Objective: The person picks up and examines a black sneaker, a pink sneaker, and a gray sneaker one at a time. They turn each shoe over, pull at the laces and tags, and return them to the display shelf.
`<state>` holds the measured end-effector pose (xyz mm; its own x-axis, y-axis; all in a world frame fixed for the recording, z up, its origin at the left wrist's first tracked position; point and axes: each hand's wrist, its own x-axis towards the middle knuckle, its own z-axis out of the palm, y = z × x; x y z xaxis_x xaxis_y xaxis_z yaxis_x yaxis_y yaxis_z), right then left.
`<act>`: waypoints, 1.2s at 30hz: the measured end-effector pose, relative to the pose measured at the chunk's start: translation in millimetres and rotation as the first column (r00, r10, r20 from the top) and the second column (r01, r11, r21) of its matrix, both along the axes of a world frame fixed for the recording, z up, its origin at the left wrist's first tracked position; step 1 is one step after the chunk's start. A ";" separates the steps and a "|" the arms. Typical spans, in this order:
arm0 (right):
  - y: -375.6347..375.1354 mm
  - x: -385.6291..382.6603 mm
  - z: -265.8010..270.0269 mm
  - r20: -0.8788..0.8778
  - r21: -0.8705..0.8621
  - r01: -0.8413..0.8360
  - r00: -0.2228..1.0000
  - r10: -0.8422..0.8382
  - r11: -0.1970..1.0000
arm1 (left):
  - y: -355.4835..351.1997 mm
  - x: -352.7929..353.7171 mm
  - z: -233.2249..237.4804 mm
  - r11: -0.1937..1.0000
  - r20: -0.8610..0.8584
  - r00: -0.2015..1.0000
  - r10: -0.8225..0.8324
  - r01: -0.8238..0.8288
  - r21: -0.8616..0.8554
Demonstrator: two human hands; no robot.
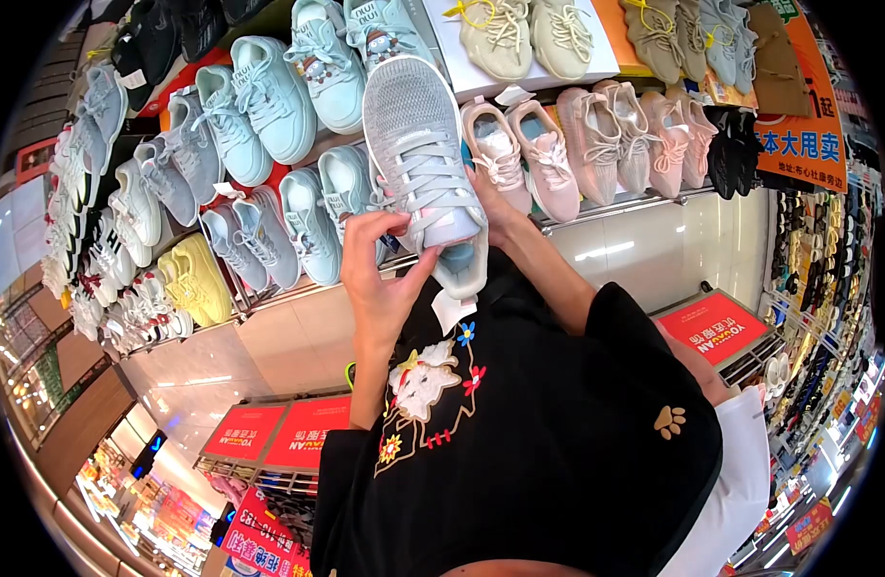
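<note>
A grey sneaker [418, 144] with pale laces is held up in front of the shoe display, its toe pointing away and its heel toward the black shirt. My left hand [380, 274] pinches the shoe's tongue and collar between thumb and fingers. On the shoe's other side, my right hand [495, 207] grips its edge, with some fingers hidden behind it. A white tag [453, 313] hangs at the heel. Light blue sneakers [274, 101] stand beside the held shoe, and pink sneakers [548, 159] are on its right.
Yellow shoes [194, 281] and white shoes [135, 202] fill the rack at the left. Beige shoes [495, 37] sit higher up. Red sign boards [245, 431] lie on racks below, another red board [713, 327] at the right. An orange poster [808, 115] hangs at the upper right.
</note>
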<state>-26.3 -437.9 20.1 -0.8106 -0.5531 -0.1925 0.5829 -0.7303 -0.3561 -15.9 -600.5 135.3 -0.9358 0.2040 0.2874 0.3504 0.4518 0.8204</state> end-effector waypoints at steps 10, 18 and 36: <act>1.1 0.9 -11.1 0.009 0.038 0.007 1.000 -0.007 0.999 | -10.6 2.1 -6.8 0.998 0.093 0.994 -0.051 0.046 0.048; 2.8 -12.8 13.5 -0.232 0.616 0.082 0.969 0.081 0.783 | -28.9 3.1 -29.2 0.935 0.483 0.875 -0.025 -0.150 0.320; -15.3 0.6 46.7 -0.546 0.795 0.392 0.796 0.262 0.463 | -34.4 -1.1 -26.3 0.755 0.466 0.876 0.123 -0.387 0.529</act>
<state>-25.7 -453.2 66.9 -0.9509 -0.3056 -0.0486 0.0134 0.1162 -0.9931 -17.0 -634.8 109.0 -0.9814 -0.1456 -0.1248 -0.1038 -0.1437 0.9842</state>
